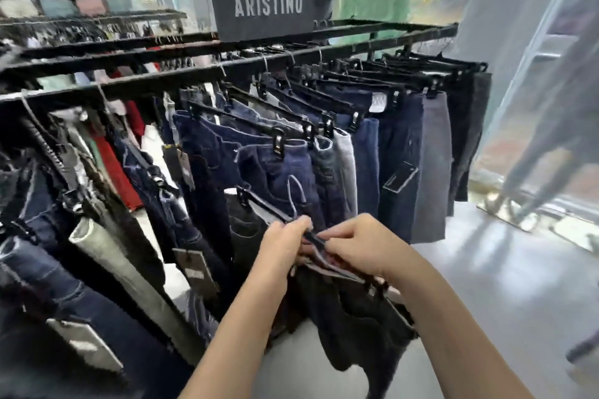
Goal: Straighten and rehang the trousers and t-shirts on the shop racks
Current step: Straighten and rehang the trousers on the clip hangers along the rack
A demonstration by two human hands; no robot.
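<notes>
**Trousers held off rack, both hands on hanger**

Head view: left hand (281,238) and right hand (355,244) meet at the middle of a clip hanger (264,205). Their fingers (302,224) are curled round its bar and the waistband; the exact pinch is blurred. Dark trousers (356,321) hang from it, below and in front of the rack (155,86). Jeans (366,155) hang clipped in a row on the rail. ARISTINO sign (264,3) stands on top.
</notes>
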